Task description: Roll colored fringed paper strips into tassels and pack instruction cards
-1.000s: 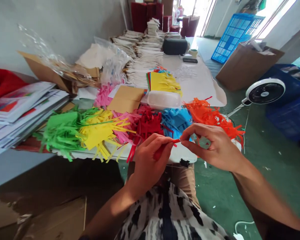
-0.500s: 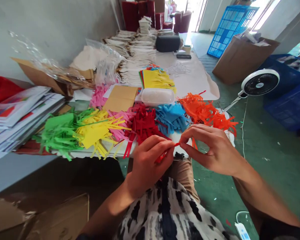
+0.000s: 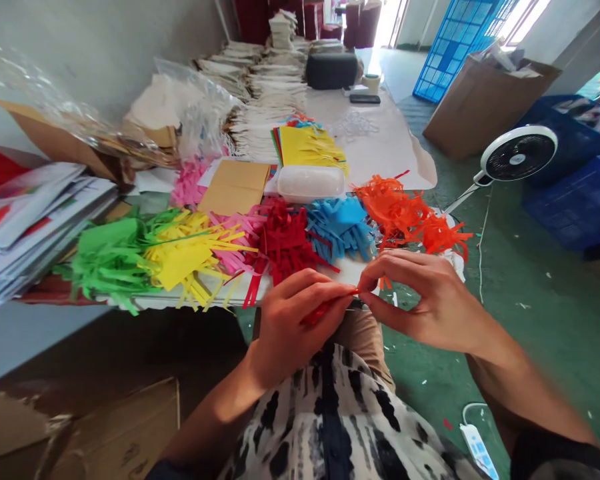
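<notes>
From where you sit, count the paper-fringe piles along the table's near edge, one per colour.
6, left to right: green pile, yellow pile, pink pile, red pile, blue pile, orange pile. The pink is partly covered; more may lie hidden beneath.

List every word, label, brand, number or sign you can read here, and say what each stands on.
No text can be read.
Fan: mark on its hub, too small to read.
Cardboard: faint dark mark, too blurred to read.
Power strip: any print is too small to read.

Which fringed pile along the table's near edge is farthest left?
The green pile, next to the stacked papers; the yellow pile and all the others lie to its right.
</notes>
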`<state>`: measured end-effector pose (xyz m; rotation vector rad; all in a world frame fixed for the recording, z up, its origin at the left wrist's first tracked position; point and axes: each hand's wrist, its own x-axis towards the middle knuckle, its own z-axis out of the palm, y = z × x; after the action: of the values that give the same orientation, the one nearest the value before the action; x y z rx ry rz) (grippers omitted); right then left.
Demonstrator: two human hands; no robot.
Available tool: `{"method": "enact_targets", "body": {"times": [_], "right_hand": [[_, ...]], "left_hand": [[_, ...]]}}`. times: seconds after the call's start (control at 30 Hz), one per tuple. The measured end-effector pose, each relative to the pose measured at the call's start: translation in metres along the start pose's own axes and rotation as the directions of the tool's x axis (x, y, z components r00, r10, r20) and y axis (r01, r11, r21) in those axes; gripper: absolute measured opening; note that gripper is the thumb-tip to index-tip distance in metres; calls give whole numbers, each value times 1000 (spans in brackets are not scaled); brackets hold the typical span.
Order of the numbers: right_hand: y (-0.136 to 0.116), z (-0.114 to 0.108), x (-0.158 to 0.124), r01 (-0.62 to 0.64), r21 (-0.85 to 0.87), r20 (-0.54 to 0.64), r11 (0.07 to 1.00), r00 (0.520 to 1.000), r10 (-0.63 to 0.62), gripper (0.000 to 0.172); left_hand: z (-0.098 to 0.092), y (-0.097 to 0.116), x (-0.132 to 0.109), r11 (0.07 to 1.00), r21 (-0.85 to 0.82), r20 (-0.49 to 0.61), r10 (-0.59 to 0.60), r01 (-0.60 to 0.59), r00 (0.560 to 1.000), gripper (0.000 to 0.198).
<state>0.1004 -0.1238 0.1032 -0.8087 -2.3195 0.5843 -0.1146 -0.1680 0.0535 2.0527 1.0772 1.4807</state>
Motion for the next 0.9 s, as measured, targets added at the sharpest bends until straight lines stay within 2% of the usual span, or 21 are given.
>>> {"method": "enact_targets", "body": {"times": [0.23,0.33,0.47,0.57,0.7,0.8,0.9], "right_hand": [[1,6,-4,28,-38,-22,999,999,-29,9],[3,9,-5,34,-48,-44,998,998,-36,10],[6,8,-7,-41,-34,-71,999,997,38,20],[8,6,-8,-67,-6,-64,998,996,67,22],[8,9,-7,-72,34,-30,997,997,73,17],[10,14,-7,-65,51,-33,997,997,67,9],[14,17,-12,-89,76,-42,993,995,93,9]], "left_hand": [[3,2,1,999,39,-7,-7,8,1000,14],[3,4,1,996,15,17,-83,82,996,9],[0,4,0,978,42,38,-206,204,978,19],[-1,3,0,978,42,51,-206,204,977,6],[4,0,0,981,-3,56,-192,192,980,3],[10,-2,-1,969,-47,61,-238,241,969,4],[15,-4,-2,945,-103,60,-306,311,950,5]]}}
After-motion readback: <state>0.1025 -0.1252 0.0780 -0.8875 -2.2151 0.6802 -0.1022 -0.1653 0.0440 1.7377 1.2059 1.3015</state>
